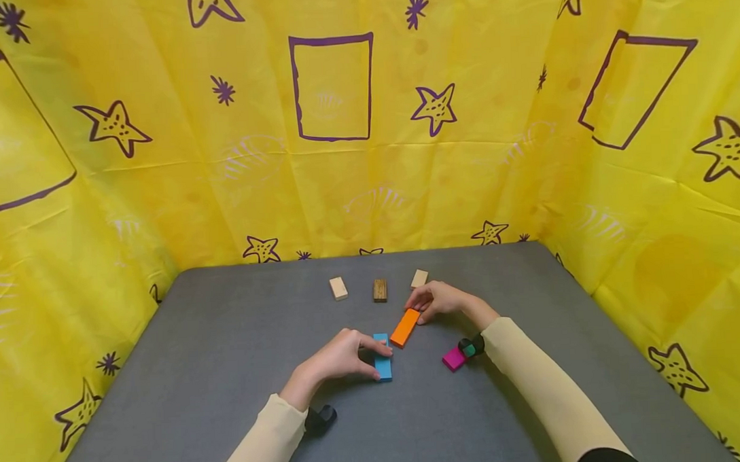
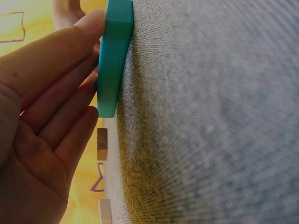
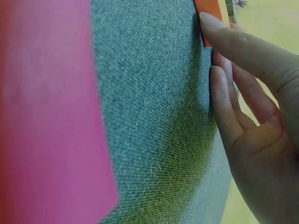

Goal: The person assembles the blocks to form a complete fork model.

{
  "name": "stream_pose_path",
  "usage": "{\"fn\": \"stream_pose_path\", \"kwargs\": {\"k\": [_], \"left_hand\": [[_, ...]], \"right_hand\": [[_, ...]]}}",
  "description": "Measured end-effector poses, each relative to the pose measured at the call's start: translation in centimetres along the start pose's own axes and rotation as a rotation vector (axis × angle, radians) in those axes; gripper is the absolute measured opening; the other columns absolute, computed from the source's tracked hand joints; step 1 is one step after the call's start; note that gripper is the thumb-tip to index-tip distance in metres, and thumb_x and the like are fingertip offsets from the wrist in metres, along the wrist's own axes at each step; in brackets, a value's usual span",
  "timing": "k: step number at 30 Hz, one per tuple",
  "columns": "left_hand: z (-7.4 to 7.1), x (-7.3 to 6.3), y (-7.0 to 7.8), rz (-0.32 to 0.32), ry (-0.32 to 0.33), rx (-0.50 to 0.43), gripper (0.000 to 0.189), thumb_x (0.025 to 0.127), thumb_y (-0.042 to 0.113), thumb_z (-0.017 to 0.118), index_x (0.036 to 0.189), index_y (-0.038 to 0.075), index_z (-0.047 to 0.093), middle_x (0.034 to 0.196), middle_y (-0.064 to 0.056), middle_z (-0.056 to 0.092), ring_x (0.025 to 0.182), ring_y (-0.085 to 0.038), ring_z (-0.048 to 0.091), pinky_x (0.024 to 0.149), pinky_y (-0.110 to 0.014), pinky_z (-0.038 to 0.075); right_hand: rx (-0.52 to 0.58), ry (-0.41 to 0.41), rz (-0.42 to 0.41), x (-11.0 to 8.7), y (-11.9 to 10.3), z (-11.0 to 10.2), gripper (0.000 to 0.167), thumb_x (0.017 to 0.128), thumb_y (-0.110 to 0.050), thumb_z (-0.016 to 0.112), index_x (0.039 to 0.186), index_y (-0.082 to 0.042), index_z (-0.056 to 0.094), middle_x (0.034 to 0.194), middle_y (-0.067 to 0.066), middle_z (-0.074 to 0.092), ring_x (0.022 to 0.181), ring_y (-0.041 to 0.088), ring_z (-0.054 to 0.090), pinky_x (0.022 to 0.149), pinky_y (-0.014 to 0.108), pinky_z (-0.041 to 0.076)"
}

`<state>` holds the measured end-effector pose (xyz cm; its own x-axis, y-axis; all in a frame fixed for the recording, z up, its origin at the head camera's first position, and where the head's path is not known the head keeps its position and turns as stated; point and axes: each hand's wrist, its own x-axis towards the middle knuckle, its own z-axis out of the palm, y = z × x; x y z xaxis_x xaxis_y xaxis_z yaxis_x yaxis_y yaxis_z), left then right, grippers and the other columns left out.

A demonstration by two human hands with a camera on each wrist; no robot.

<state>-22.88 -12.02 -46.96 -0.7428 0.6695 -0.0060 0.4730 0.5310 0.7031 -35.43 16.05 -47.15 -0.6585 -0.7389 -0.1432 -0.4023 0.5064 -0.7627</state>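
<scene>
A light-blue block point(image 1: 383, 366) lies flat on the grey table, its long side pointing away from me. My left hand point(image 1: 338, 358) pinches it from the left, thumb at the near end and fingers further up. In the left wrist view this blue block point(image 2: 114, 60) looks teal beside the thumb. Just to its right, an orange block point(image 1: 405, 327) lies at a slant. My right hand point(image 1: 440, 300) pinches the far end of it. The right wrist view shows the thumb on the orange block point(image 3: 210, 16), with the rest cut off by the frame.
A magenta block point(image 1: 454, 358) lies under the right wrist, partly hidden by the wrist camera. Behind the hands stand a pale block point(image 1: 338, 288), a brown block point(image 1: 380, 291) and another pale block point(image 1: 419, 278). Yellow patterned cloth point(image 1: 368, 190) surrounds the table point(image 1: 239, 344).
</scene>
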Motion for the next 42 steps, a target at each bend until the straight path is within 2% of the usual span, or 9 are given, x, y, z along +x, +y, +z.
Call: {"fn": "stream_pose_path", "kwargs": {"k": [6, 12, 17, 22, 33, 42], "left_hand": [[0.0, 0.0, 0.0, 0.004, 0.001, -0.001, 0.041, 0.072, 0.028, 0.083, 0.112, 0.026, 0.072, 0.109, 0.02, 0.067, 0.11, -0.002, 0.059, 0.098, -0.031, 0.047], [0.0, -0.1, 0.0, 0.002, -0.003, -0.004, 0.041, 0.072, 0.028, 0.082, 0.112, 0.026, 0.072, 0.109, 0.019, 0.068, 0.11, -0.003, 0.059, 0.098, -0.032, 0.047], [0.0, -0.1, 0.0, -0.011, -0.007, -0.005, 0.042, 0.072, 0.029, 0.082, 0.113, 0.027, 0.072, 0.11, 0.021, 0.067, 0.108, -0.001, 0.059, 0.097, -0.03, 0.047], [0.0, -0.1, 0.0, 0.002, -0.005, -0.003, 0.042, 0.072, 0.029, 0.082, 0.112, 0.026, 0.072, 0.11, 0.02, 0.067, 0.108, -0.001, 0.059, 0.097, -0.03, 0.047], [-0.1, -0.1, 0.0, 0.004, -0.007, 0.004, 0.042, 0.072, 0.03, 0.082, 0.113, 0.026, 0.071, 0.114, 0.018, 0.066, 0.112, -0.005, 0.059, 0.099, -0.033, 0.047], [0.0, -0.1, -0.1, 0.006, -0.001, 0.004, 0.042, 0.071, 0.031, 0.083, 0.112, 0.027, 0.072, 0.114, 0.016, 0.067, 0.114, -0.004, 0.058, 0.099, -0.031, 0.047]], "right_hand": [[-0.04, 0.02, -0.03, -0.3, 0.3, -0.1, 0.035, 0.078, -0.017, 0.078, 0.11, -0.01, 0.068, 0.106, -0.001, 0.069, 0.092, 0.012, 0.062, 0.086, 0.026, 0.052], [-0.038, 0.039, 0.031, -0.6, -0.1, -0.1, 0.033, 0.075, -0.018, 0.08, 0.106, -0.014, 0.07, 0.104, -0.001, 0.069, 0.093, 0.014, 0.062, 0.088, 0.028, 0.053], [-0.027, 0.061, 0.038, -0.8, 0.1, -0.1, 0.032, 0.073, -0.016, 0.081, 0.103, -0.013, 0.07, 0.101, 0.0, 0.069, 0.09, 0.013, 0.063, 0.086, 0.027, 0.053], [-0.017, 0.093, 0.058, -1.2, 0.2, 0.0, 0.03, 0.073, -0.017, 0.082, 0.1, -0.015, 0.07, 0.099, -0.001, 0.07, 0.089, 0.013, 0.064, 0.084, 0.028, 0.054], [0.032, 0.127, 0.087, -1.8, 0.1, -0.1, 0.028, 0.073, -0.017, 0.082, 0.098, -0.013, 0.07, 0.1, 0.002, 0.07, 0.09, 0.016, 0.066, 0.083, 0.031, 0.055], [0.023, 0.174, 0.089, -2.3, -0.1, -0.1, 0.029, 0.073, -0.022, 0.082, 0.097, -0.012, 0.069, 0.099, 0.003, 0.069, 0.088, 0.016, 0.066, 0.082, 0.031, 0.055]]}}
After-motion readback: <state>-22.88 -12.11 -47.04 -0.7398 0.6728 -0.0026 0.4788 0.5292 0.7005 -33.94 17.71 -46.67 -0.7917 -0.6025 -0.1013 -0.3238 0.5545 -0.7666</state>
